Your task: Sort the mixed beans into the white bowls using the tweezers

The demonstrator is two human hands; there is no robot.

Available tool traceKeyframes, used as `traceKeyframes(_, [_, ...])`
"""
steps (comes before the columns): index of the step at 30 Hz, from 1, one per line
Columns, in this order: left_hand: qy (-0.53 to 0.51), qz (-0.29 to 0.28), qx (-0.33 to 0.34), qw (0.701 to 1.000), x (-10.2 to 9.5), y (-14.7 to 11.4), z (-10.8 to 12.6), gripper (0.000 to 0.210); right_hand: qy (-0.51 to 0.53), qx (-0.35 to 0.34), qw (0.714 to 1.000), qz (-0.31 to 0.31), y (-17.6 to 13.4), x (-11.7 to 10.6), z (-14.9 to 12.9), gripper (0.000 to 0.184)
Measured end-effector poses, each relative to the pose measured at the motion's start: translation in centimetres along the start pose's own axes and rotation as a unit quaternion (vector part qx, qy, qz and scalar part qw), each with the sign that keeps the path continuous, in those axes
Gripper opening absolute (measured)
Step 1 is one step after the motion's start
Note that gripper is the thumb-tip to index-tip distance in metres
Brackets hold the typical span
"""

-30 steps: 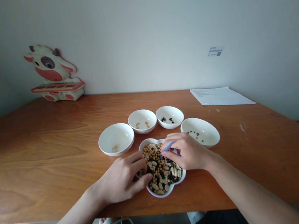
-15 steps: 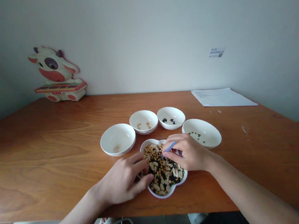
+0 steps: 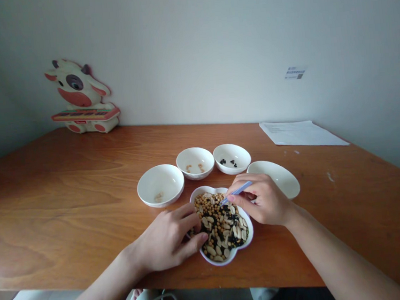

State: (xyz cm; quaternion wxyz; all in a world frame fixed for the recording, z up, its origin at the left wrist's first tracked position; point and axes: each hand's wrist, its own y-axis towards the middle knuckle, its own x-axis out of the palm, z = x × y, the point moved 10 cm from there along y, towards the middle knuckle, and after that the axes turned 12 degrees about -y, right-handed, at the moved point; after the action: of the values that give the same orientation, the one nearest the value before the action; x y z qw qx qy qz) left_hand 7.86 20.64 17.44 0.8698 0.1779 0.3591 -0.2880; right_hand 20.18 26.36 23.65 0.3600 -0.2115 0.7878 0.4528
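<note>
In the head view, a white flower-shaped dish [image 3: 251, 230] holds a mix of peanuts, yellow beans and small black and green beans. My left hand [image 3: 173, 240] is closed over the dish's left edge, fingertips inside and thumb along the near side. Above the dish's far right part, my right hand [image 3: 265, 200] pinches light purple tweezers [image 3: 242, 188]. Their tips reach down to the yellow beans at the back; whether anything sits between them is too small to tell.
Around the dish's far side stand a white bowl [image 3: 148, 185] with peanut pieces, one [image 3: 204, 156] with yellow beans, one [image 3: 240, 151] with black beans, and one [image 3: 291, 181] partly behind my right hand. A cow toy keyboard [image 3: 86, 114] and paper sheets [image 3: 300, 132] lie farther back.
My right hand and the tweezers have shifted slightly right and back over the dish. My left hand stays on the dish's edge. The whole view has moved a little.
</note>
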Motion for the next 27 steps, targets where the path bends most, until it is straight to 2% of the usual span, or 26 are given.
traceKeyframes(17, [-0.001,0.009,0.006,1.000,-0.2,0.0,0.2,0.023,-0.008,-0.018,0.999,-0.027,0.1,1.2,-0.8,0.015])
traceKeyframes(27, [0.021,0.017,0.037,0.999,-0.2,0.0,0.8,0.024,-0.017,-0.023,1.000,-0.006,0.1,0.9,-1.0,0.016])
